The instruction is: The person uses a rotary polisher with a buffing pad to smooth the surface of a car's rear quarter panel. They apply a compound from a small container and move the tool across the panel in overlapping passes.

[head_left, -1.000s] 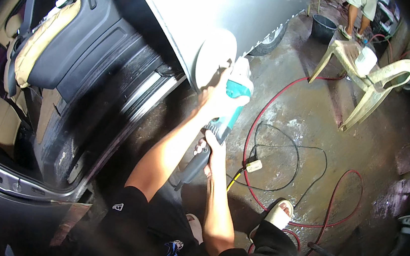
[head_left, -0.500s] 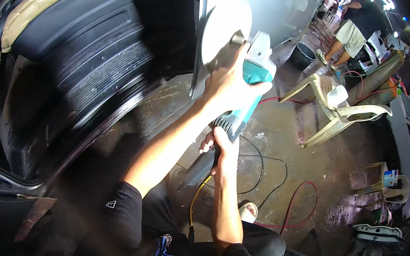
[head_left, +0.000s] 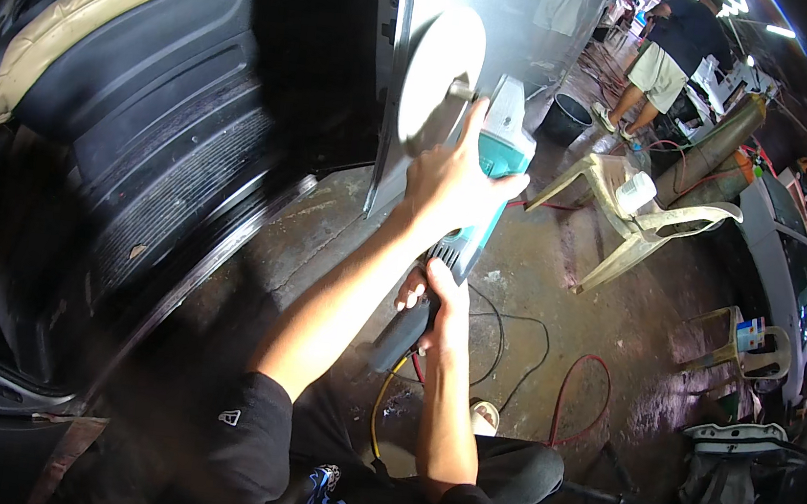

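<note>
Both my hands are on a teal and black polisher (head_left: 496,178) with a grey head and a round white pad (head_left: 439,74). The pad faces a shiny silver-grey car door (head_left: 531,19) and appears to rest against it. My left hand (head_left: 455,179) wraps the body just behind the head, forefinger stretched along it toward the pad's spindle and thumb across the top. Lower down, my right hand (head_left: 439,305) is closed round the black rear handle (head_left: 401,337), its finger ends partly hidden. A yellow cord (head_left: 377,412) hangs below the handle.
At left is the open car's dark sill (head_left: 205,177) and trim. A plastic chair (head_left: 625,202) holding a white container, a black bucket (head_left: 566,120) and a person (head_left: 676,49) are at upper right. Black cable and a red hose (head_left: 559,406) loop across the floor.
The background has shifted slightly left in view. The polisher keeps nearly the same position at the door, its pad a little lower in the picture. Both hands keep their grip.
</note>
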`<state>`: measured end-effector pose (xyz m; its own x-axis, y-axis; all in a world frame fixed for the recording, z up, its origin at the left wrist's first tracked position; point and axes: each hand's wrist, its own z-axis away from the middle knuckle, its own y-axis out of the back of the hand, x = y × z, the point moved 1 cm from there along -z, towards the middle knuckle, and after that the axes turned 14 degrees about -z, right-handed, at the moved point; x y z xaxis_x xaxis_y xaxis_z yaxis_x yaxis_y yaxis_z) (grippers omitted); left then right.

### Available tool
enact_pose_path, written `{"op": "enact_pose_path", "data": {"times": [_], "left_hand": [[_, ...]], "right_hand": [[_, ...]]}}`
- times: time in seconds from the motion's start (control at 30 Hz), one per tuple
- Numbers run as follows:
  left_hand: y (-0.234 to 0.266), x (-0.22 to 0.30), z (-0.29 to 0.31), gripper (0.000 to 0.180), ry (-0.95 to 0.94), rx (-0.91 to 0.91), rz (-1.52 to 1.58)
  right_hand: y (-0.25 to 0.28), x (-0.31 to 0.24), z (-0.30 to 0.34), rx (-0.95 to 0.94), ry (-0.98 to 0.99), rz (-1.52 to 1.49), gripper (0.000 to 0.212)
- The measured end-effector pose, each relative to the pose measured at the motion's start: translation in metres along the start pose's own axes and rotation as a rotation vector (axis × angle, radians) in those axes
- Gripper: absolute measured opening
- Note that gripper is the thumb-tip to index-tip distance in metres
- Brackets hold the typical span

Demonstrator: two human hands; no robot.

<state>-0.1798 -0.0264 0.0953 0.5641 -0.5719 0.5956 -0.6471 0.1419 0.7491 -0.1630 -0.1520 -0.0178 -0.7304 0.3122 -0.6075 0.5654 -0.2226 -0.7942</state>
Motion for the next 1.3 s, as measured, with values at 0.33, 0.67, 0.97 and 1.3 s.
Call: {"op": "enact_pose_path", "data": {"times": [0.33,0.67,0.97,1.3], "left_hand": [[-0.121,-0.103,0.076,0.109,0.238,-0.335,-0.168],[-0.033,-0.041,0.07,0.106,0.066,-0.13,0.006],[0.073,0.004,0.023,0.111,-0.14,0.062,0.367],[0.027,-0.015,0.046,0.109,-0.032,-0.077,0.324]], "right_hand": [[0.103,0.106,0.065,0.294,-0.389,-0.42,0.025],[0.042,0.052,0.056,0.136,-0.178,-0.232,0.035],[-0.078,-0.038,0.013,-0.108,0.012,-0.054,0.033],[-0.022,-0.009,0.027,-0.017,-0.085,-0.097,0.028]]}}
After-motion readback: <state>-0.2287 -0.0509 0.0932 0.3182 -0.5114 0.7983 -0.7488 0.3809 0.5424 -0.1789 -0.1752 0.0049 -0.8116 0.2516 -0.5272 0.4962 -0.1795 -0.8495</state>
